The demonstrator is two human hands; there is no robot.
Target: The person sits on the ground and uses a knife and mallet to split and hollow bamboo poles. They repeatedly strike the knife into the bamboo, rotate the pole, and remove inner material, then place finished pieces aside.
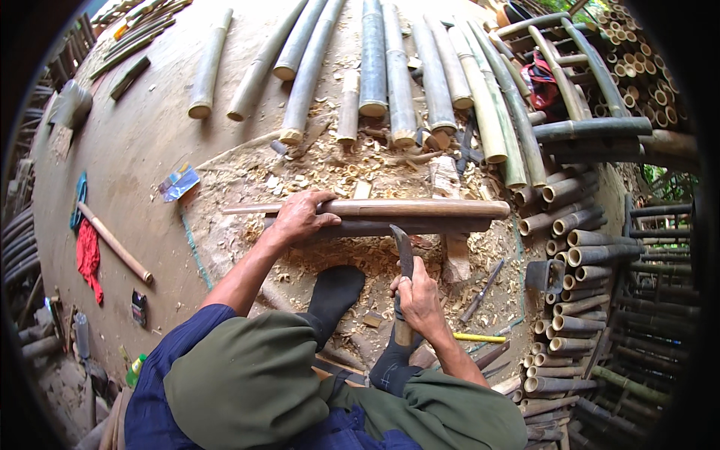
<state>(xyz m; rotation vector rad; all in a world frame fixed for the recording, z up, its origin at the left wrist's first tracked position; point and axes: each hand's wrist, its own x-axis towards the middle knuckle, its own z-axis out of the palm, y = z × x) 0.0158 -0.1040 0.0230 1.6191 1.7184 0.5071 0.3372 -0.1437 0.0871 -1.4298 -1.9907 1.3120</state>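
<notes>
A brown bamboo pole [420, 209] lies crosswise before me, over a dark wooden beam [360, 227]. My left hand [301, 216] grips the pole left of its middle, thumb and forefinger pointing right along it. In my right hand [421, 301] is a knife [405, 255] with a dark, curved-tip blade. Its wooden handle shows below my fist, and the tip points up, just short of the beam's near side. A pale wooden block [454, 259] stands under the beam's right part. My dark-socked feet are on the near side of the beam.
Wood shavings [300, 262] cover the ground around the beam. Several bamboo poles [373, 75] lie at the far side, and stacked bamboo [581, 255] lines the right. A bamboo rack [592, 129] stands far right. A yellow stick [480, 337] and a red cloth [88, 259] lie nearby.
</notes>
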